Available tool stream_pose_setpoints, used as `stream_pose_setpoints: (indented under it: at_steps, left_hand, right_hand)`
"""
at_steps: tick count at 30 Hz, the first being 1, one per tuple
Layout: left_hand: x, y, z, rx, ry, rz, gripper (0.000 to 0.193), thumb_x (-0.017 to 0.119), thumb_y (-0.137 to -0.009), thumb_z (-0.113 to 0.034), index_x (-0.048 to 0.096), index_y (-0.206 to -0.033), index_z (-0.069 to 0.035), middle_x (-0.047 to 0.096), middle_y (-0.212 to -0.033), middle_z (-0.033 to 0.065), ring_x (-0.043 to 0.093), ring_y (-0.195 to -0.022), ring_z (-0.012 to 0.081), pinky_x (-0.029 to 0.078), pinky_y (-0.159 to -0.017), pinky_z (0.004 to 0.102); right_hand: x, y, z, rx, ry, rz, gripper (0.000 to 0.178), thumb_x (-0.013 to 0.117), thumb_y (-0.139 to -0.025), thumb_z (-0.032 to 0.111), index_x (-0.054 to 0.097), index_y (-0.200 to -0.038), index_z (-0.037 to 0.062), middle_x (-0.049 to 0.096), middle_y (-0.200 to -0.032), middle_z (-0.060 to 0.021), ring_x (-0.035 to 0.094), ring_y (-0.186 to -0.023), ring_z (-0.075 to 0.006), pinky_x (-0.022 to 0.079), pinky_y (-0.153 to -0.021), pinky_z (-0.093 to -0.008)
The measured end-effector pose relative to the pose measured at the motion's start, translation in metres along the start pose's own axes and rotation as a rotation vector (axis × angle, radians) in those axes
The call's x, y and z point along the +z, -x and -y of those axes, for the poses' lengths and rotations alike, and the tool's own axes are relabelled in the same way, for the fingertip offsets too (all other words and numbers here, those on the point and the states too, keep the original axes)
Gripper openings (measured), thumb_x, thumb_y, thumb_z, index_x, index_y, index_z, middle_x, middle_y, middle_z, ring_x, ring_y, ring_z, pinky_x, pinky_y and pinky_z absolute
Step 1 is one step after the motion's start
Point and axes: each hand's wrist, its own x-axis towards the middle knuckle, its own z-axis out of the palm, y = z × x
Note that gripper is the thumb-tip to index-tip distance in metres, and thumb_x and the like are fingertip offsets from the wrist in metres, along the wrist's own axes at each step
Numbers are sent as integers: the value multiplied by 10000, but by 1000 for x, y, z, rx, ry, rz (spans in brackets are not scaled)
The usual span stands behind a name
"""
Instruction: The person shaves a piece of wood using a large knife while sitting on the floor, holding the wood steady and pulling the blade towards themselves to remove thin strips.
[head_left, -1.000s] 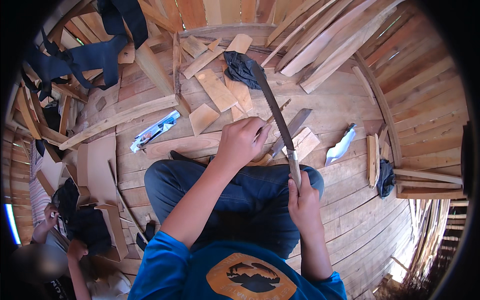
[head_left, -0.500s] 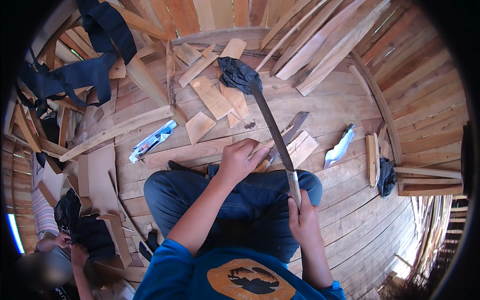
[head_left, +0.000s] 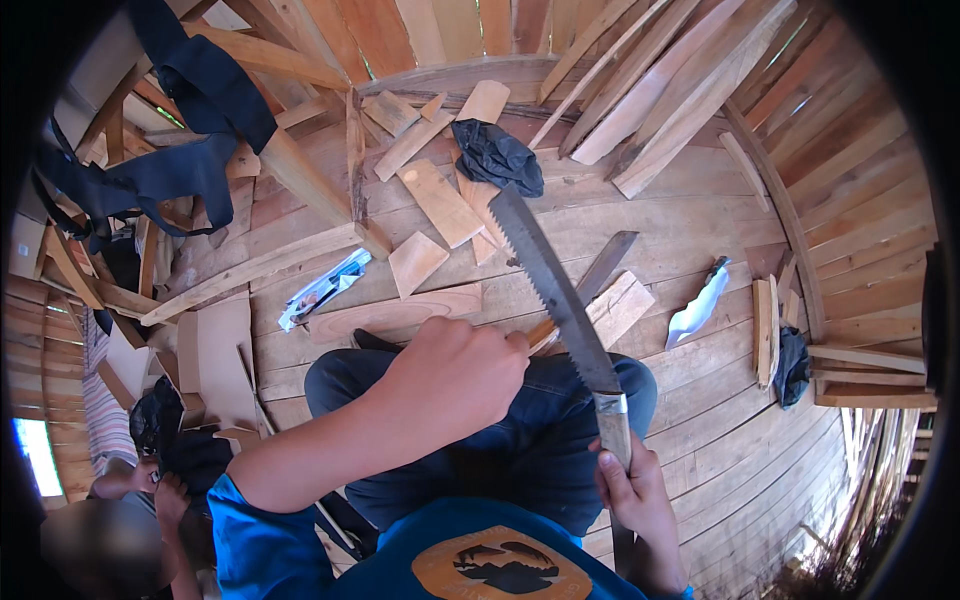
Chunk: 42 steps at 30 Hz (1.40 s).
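My right hand (head_left: 640, 490) grips the pale wooden handle of a pruning saw (head_left: 555, 290), just right of my knees. Its long dark blade points up and away, with the teeth along the left edge. My left hand (head_left: 465, 370) is closed, its back turned up, over my lap and left of the blade. What its fingers hold is hidden. Close to its fingertips a brownish wooden end (head_left: 543, 334) shows, perhaps the handle of the machete (head_left: 607, 264) whose dark blade lies on the floor behind the saw. A wood block (head_left: 622, 308) lies beside that blade.
Loose wood pieces (head_left: 440, 203) and a black plastic bag (head_left: 497, 160) lie ahead. A blue-white packet (head_left: 325, 288) is on the left; a white wrapper (head_left: 698, 305) is on the right. Planks (head_left: 700, 95) lean at far right. Another person's hands (head_left: 160, 480) are at lower left, near cardboard (head_left: 215, 345).
My left hand has come nearer and turned over, its back now up; the thin wood strip it pinched is out of sight. The saw has rotated and come nearer, its teeth now facing left.
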Motion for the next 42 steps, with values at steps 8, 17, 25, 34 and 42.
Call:
stream_pose_setpoints:
  at_steps: [8,17,25,34,42]
  left_hand:
    - [59,37,-15,-213,242,-18,188,679,-886,-210,599,-801,-63,561,-670,74,612,-550,257,465,-475,385]
    - [108,47,23,-547,590,268,203,653,-890,-161,582,-1063,-81,698,-844,126,693,-756,355,548,-698,477]
    - [118,83,23,-545,346,322,154,611,-894,-102,537,-1022,-57,657,-711,160,666,-686,396,540,-628,506]
    - [143,83,-2,-659,265,202,171,658,-904,-177,564,-916,-35,646,-676,165,674,-660,366,552,-609,459]
    - [158,84,-1,-591,240,256,158,630,-928,-149,587,-878,-6,664,-694,172,697,-685,336,566,-627,428]
  right_hand:
    - [-4,1,-76,227,-278,238,297,435,-1080,288,543,-992,25,491,-621,-17,484,-489,-87,414,-473,-239]
    - [4,-57,-73,401,-250,249,273,461,-1070,286,546,-995,37,466,-607,1,462,-467,-76,396,-424,-239]
    - [19,-61,-77,70,61,-23,253,493,-1059,253,534,-948,30,498,-582,-6,501,-477,-79,387,-441,-240]
    - [41,-35,-71,-22,524,15,133,603,-977,136,549,-934,22,589,-634,-221,626,-627,-444,466,-526,-473]
    - [51,-19,-105,60,543,-4,176,618,-978,181,543,-921,33,586,-625,-237,620,-652,-469,452,-514,-523]
